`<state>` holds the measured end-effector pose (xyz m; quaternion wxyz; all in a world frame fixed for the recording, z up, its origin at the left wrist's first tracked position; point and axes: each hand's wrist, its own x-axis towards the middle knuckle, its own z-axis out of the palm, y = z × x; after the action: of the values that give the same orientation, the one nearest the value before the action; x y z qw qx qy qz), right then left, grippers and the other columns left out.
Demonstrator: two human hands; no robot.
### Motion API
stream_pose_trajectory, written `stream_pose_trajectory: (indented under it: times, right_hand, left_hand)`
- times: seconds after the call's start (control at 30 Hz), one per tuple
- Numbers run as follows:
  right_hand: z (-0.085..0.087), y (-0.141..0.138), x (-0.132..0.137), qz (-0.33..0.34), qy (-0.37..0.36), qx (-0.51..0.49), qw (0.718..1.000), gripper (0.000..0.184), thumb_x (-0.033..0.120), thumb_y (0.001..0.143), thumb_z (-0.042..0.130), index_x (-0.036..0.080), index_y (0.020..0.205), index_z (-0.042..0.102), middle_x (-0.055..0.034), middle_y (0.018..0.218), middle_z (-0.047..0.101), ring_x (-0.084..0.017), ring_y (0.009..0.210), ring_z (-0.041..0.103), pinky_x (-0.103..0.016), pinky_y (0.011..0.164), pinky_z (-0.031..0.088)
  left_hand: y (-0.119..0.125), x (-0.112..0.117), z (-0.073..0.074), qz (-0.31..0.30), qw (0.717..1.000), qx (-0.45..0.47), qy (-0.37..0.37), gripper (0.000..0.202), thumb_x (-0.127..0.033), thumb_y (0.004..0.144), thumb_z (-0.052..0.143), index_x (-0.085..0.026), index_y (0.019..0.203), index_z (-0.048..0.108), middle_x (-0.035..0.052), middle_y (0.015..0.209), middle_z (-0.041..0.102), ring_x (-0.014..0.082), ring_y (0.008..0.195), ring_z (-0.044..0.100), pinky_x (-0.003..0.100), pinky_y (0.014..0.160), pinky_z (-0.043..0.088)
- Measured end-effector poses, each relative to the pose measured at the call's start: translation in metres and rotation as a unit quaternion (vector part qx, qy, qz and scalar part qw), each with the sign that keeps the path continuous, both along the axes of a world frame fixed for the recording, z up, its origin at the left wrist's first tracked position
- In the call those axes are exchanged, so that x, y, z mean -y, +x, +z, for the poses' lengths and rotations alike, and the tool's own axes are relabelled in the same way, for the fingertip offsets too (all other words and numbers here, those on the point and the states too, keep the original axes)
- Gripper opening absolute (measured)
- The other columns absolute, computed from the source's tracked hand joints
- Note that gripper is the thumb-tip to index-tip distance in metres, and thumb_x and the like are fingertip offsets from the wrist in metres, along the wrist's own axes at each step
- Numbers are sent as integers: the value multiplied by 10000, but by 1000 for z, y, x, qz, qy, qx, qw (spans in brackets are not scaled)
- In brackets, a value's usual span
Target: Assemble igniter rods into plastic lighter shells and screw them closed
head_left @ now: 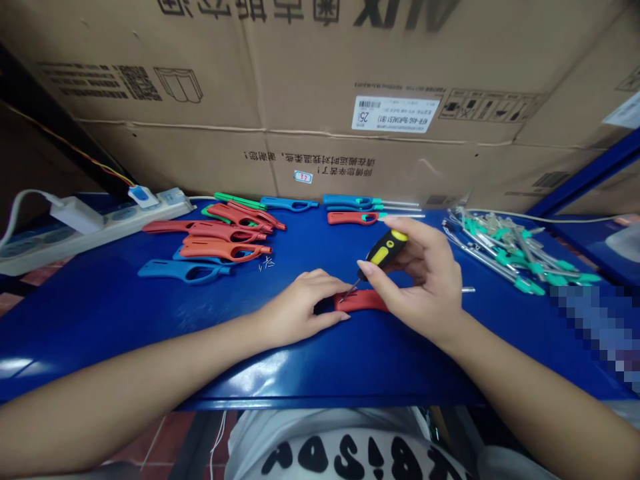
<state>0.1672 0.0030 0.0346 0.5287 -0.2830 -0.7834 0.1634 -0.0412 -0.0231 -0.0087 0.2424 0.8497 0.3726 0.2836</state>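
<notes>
A red lighter (pixel 367 301) with a metal rod lies on the blue table in front of me. My right hand (pixel 425 280) grips a black and yellow screwdriver (pixel 383 255), its thin tip angled down onto the left end of the red lighter. Part of the lighter is hidden behind that hand. With thumb and fingers on either side, my left hand (pixel 305 307) holds the lighter's left end. Several tiny screws (pixel 267 263) lie loose on the table, left of my hands.
Several coloured lighter handles (pixel 220 249) are piled at the left. Lighters with rods (pixel 350 217) lie at the back. Metal rods with green ends (pixel 515 253) are heaped at the right. A power strip (pixel 120 223) and a cardboard box (pixel 300 87) border the table.
</notes>
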Motion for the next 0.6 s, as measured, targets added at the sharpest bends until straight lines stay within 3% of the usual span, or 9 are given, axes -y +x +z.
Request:
stream_pose_trajectory:
  times: [0.17, 0.3, 0.6]
  right_hand:
    - [1, 1, 0, -10, 20, 8, 1000, 581, 221, 846, 744, 329, 1358, 493, -64, 1304, 638, -191, 807, 708, -369, 649, 664]
    - [0, 1, 1, 0, 26, 21, 999, 600, 207, 848, 742, 340, 1374, 486, -54, 1236, 670, -192, 799, 714, -373, 669, 668]
    - [-6, 3, 3, 24, 67, 36, 997, 650, 193, 847, 739, 339, 1416, 460, -52, 1260, 674, -204, 842, 731, -379, 698, 671]
  left_hand:
    - [-1, 0, -1, -2, 1000, 7, -2, 376, -326, 900, 713, -202, 1248, 642, 85, 1187, 716, 236, 1066, 626, 407, 969, 476]
    - [-1, -1, -2, -4, 1000, 4, 0, 377, -306, 900, 711, -201, 1254, 636, 81, 1199, 713, 237, 1067, 623, 401, 965, 469]
    - [-1, -1, 0, -5, 1000, -6, 5, 248, -317, 924, 673, -201, 1143, 682, 76, 1092, 712, 237, 1033, 617, 405, 949, 471]
